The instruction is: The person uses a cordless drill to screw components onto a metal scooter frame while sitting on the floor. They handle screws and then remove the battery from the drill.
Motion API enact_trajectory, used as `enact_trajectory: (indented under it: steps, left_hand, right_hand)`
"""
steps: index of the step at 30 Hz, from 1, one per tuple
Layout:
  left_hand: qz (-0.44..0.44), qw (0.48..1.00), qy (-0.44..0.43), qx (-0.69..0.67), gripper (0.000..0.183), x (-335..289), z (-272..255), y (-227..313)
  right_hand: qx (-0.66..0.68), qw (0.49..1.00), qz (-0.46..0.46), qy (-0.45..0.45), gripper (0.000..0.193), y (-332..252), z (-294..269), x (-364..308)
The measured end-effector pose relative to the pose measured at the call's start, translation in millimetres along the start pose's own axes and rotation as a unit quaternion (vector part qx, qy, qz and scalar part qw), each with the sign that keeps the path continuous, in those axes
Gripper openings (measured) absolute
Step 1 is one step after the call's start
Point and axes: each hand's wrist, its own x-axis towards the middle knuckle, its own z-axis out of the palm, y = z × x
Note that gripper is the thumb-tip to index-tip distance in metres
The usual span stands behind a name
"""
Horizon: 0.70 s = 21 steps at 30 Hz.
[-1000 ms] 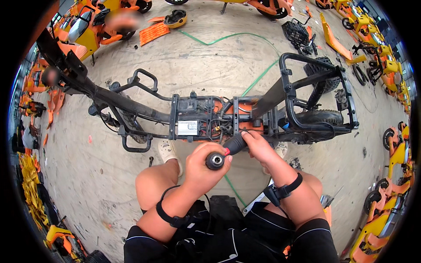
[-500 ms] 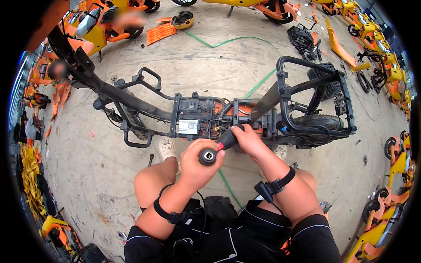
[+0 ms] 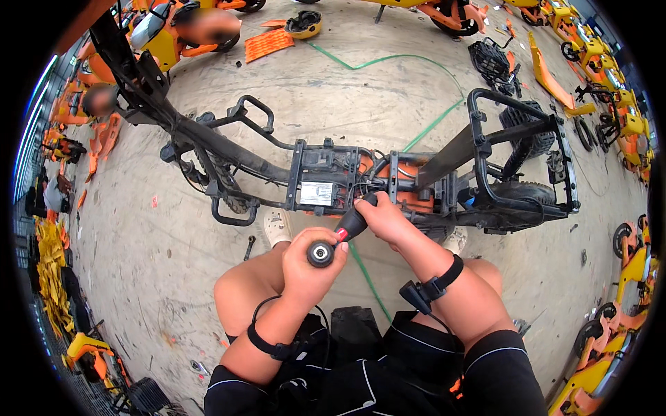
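Both hands are on a black power driver (image 3: pixel 352 222) with a red patch near its middle. Its round nose (image 3: pixel 320 254) faces up and has a metal-rimmed hole in the centre. My left hand (image 3: pixel 310 267) wraps around the body just behind the nose. My right hand (image 3: pixel 383 220) closes on the far end of the handle, with part of the grip hidden under the fingers. Just beyond the hands lies a stripped scooter frame (image 3: pixel 236 149) of black tubing. In its middle section sit cables, an orange panel (image 3: pixel 409 170) and a box with a white label (image 3: pixel 317 193).
A wheel (image 3: pixel 520 192) and a black rack (image 3: pixel 479 149) form the frame's right end. A bolt-like metal piece (image 3: pixel 250 247) lies by my left foot. Green strapping (image 3: pixel 437 123) runs over the concrete. Yellow-orange scooters (image 3: pixel 628 260) line both sides; a helmet (image 3: pixel 303 25) lies far off.
The view has swung a little left, so the scooter frame sits further right in it. My hands and the driver have shifted slightly nearer my left side relative to the frame. Both grips stay the same.
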Motion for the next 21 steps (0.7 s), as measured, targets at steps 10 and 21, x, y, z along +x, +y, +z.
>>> enact_trajectory:
  steps: [10, 21]
  left_hand:
    - [0.008, 0.999, -0.041, -0.003, 0.022, 15.8, -1.6, 8.9]
    - [-0.002, 0.993, -0.116, -0.013, 0.022, 38.3, 14.5, 0.6]
  right_hand:
    - [0.018, 0.999, -0.003, 0.044, 0.062, 10.1, -0.6, 3.9]
    - [0.024, 0.998, 0.002, 0.061, 0.07, 37.4, -23.0, 15.7]
